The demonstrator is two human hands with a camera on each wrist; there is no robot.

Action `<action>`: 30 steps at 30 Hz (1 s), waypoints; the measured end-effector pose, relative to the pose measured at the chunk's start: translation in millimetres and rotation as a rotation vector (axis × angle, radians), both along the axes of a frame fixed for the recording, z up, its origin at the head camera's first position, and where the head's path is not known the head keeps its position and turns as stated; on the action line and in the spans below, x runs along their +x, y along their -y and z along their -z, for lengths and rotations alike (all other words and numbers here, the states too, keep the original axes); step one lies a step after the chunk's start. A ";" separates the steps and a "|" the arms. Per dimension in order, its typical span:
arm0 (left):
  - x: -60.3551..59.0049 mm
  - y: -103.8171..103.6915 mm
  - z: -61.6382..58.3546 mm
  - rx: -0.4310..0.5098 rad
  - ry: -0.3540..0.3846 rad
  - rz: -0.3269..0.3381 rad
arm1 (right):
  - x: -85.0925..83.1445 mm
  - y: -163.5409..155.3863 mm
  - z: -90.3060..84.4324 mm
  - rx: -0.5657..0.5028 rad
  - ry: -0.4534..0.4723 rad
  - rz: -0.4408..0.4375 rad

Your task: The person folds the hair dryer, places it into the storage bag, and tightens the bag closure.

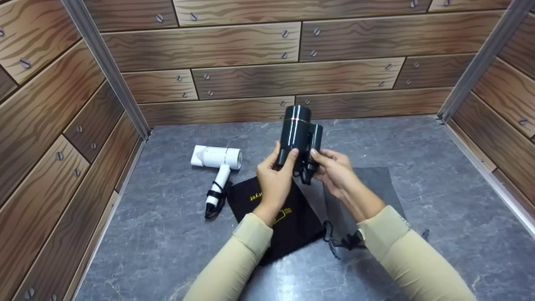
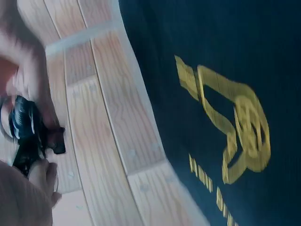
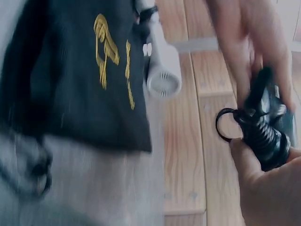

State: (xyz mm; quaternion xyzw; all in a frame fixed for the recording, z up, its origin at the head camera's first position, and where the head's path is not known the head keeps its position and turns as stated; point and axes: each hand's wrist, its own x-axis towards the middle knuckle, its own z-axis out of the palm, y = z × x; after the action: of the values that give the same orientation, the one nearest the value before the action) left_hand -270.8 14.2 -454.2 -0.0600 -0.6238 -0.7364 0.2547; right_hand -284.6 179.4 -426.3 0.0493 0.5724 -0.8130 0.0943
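My left hand (image 1: 273, 177) curls its fingers and thumb round the lower end of a dark hair dryer (image 1: 297, 133), thumb tip pressed on its glossy barrel. My right hand (image 1: 332, 169) closes on the other side, fingertips pinching the folded handle and the bundled black cord (image 1: 306, 172) beneath it. So both hands grip the same dryer, held up in the air over the middle of the grey marbled table (image 1: 439, 200), barrel pointing up and away from me toward the back wall. In the right wrist view the coiled cord (image 3: 261, 134) lies against my palm with a small loop sticking out; the view is blurred, so I cannot tell more of how the fingers sit there. In the left wrist view the dryer (image 2: 23, 127) shows only as a small dark shape between my two hands.

Directly under my hands lies a black drawstring bag (image 1: 284, 217) with yellow print, flat on the table. A grey bag (image 1: 368, 184) lies just beside it on the right, partly under my right forearm, with its drawstring (image 1: 334, 240) trailing near my sleeve. To the left, apart from the bags, a white hair dryer (image 1: 217, 161) rests on its side, its cord (image 1: 214, 205) strapped round the handle. Wood-patterned walls (image 1: 250, 46) close in the table on three sides.
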 end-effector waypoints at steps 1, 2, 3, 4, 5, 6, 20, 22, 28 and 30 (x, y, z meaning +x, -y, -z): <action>0.8 -2.5 0.3 0.008 -0.005 0.006 | 0.7 1.7 -0.9 -0.007 -0.007 0.004; 1.5 -4.1 0.0 0.015 -0.005 0.010 | 1.3 3.2 -1.8 -0.011 -0.015 0.008; 1.8 -4.9 -0.3 0.021 -0.007 0.009 | 1.8 3.8 -2.2 -0.007 -0.022 0.015; 2.1 -5.1 -1.0 0.026 -0.003 0.010 | 2.4 3.6 -2.3 -0.003 -0.028 0.020; 2.4 -5.0 -1.4 0.024 -0.001 0.014 | 3.0 3.0 -1.8 -0.001 -0.031 0.028; 2.6 -4.8 -2.0 0.026 0.003 0.028 | 3.7 1.7 -1.1 0.004 -0.035 0.034; 14.8 -14.1 10.6 -0.110 0.113 0.465 | 15.2 -62.9 -0.6 0.017 -0.046 0.144; 20.0 -17.8 14.5 -0.190 0.124 0.505 | 16.7 -72.6 -2.9 -0.026 -0.042 0.169; 32.1 -30.8 18.4 -0.469 0.033 0.633 | 21.8 -95.0 -9.7 -0.143 -0.041 0.208; 35.3 -35.2 20.1 -0.575 -0.006 0.692 | 23.4 -99.6 -10.9 -0.165 -0.039 0.208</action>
State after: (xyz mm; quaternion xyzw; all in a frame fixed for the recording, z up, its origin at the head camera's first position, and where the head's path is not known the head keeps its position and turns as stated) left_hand -235.5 49.4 -474.3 -0.3356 -0.7455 -0.5749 -0.0321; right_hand -261.2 279.0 -415.3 0.0846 0.4973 -0.8635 0.0020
